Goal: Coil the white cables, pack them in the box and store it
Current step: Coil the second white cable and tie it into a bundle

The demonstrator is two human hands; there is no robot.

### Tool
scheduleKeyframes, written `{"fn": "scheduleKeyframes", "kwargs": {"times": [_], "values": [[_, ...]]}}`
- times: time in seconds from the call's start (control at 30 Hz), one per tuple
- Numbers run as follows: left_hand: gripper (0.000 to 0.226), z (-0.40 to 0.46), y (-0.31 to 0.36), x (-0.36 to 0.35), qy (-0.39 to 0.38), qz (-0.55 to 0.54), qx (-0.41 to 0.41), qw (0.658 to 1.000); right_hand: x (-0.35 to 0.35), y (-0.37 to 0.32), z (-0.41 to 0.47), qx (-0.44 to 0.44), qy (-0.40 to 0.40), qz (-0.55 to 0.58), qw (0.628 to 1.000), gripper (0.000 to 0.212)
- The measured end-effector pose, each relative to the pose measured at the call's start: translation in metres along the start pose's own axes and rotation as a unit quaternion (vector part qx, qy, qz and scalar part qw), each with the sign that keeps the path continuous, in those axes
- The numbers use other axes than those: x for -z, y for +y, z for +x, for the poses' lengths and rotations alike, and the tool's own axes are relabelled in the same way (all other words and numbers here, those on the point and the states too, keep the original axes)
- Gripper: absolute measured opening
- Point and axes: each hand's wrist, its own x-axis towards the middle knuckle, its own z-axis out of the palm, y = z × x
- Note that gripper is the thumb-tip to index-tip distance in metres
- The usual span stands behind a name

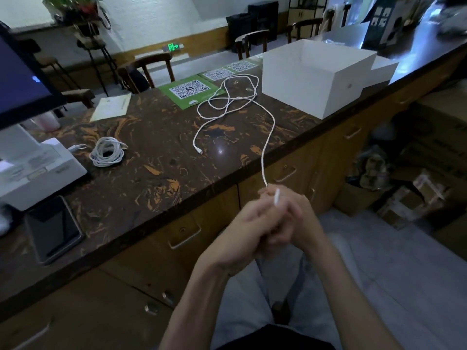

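Off the counter edge, both hands, left hand [249, 231] and right hand [290, 218], apparently pinch the loose, tangled white cable [228, 102].

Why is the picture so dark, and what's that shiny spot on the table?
In the head view the room is dim; the spot is lamp glare on the polished counter. The hands holding the white cable are motion-blurred, and the wide lens bends the counter's edge.

No words or numbers can be read. QR code placards [189, 91] lie on the tabletop [156, 157] just left of the white box [313, 79]; a green lit sign [172, 48] glows beyond them, characters illegible.
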Motion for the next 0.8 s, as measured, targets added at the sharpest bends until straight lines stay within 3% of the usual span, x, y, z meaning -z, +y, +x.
{"fn": "scheduleKeyframes", "kwargs": {"times": [0.1,0.17,0.33,0.4,0.5,0.63,0.73,0.8], "values": [[0.032,0.005,0.0,0.007,0.088,-0.099,-0.089,0.987,-0.007,0.013,-0.019,-0.091,0.024,-0.001,0.996,0.012],[0.04,0.008,-0.005,0.013,0.125,-0.138,-0.143,0.972,-0.01,0.019,-0.028,-0.105,0.046,-0.014,0.993,0.018],[0.03,0.016,-0.011,0.023,0.262,-0.114,-0.211,0.935,-0.001,0.009,-0.035,-0.098,-0.029,0.031,0.994,0.026],[0.032,0.021,-0.014,0.028,0.312,-0.069,-0.216,0.922,0.001,0.003,-0.035,-0.082,-0.064,0.04,0.994,0.027],[0.028,0.025,-0.022,0.038,0.36,0.145,-0.146,0.91,0.0,-0.001,-0.035,-0.056,-0.084,0.039,0.994,0.023],[0.032,0.024,-0.032,0.044,0.264,0.444,-0.003,0.857,-0.004,0.002,-0.033,-0.03,-0.096,0.024,0.995,0.021],[0.023,0.022,-0.037,0.05,0.146,0.578,0.11,0.795,-0.005,0.009,-0.032,-0.028,-0.096,0.001,0.995,0.02],[0.024,0.017,-0.044,0.054,0.075,0.639,0.138,0.753,-0.007,0.015,-0.033,-0.036,-0.094,-0.013,0.995,0.018]]}}
